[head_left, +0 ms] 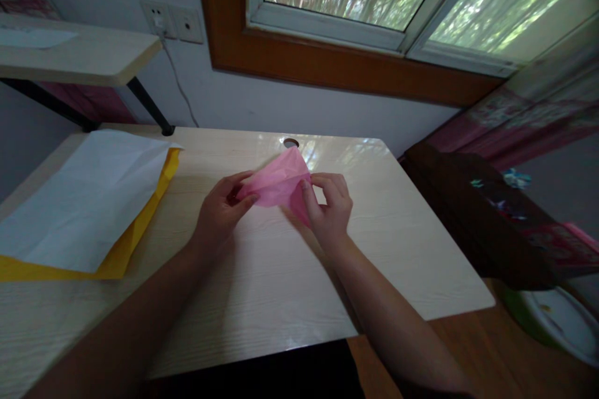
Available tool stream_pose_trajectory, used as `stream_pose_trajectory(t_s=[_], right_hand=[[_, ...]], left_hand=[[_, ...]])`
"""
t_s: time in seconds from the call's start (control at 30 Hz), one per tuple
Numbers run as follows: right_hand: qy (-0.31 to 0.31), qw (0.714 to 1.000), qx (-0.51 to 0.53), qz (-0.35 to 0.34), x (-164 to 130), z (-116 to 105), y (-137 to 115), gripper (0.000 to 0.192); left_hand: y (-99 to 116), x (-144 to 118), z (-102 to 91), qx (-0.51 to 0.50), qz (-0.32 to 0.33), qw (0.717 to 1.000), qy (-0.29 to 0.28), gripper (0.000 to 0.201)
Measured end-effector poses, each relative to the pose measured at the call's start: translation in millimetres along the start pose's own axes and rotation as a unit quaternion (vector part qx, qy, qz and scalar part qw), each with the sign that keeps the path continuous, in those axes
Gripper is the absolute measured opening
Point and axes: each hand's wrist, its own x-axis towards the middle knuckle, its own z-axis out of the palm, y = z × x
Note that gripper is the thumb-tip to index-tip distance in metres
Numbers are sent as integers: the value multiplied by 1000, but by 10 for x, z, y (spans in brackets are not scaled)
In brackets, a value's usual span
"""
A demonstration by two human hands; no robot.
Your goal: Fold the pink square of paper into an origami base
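Left hand (219,209): pinches the pink paper (279,184) tight.
Right hand (330,206): pinches its right side.
Table (281,274): under both.

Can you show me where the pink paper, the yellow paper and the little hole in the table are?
pink paper (276,184), head view, middle of the folded sheet
yellow paper (116,259), head view, edge showing under the white sheet
hole (291,143), head view, its dark middle
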Motion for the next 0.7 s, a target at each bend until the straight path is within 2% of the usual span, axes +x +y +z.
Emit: stream_pose_trajectory(t_s=[0.27,0.4,0.53,0.7], right_hand=[[-2,1000,-13,10,17,-18,-3,7],[0,1000,-17,13,23,-33,-11,8],[-1,1000,-19,12,25,-34,-6,9],[2,1000,-25,1,18,-30,17,7]], left_hand=[[-13,37,-13,-99,-57,993,16,40],[-46,51,-37,-101,-62,992,47,31],[-100,61,-52,-74,-39,994,66,24],[-93,51,-55,-66,-18,997,22,32]])
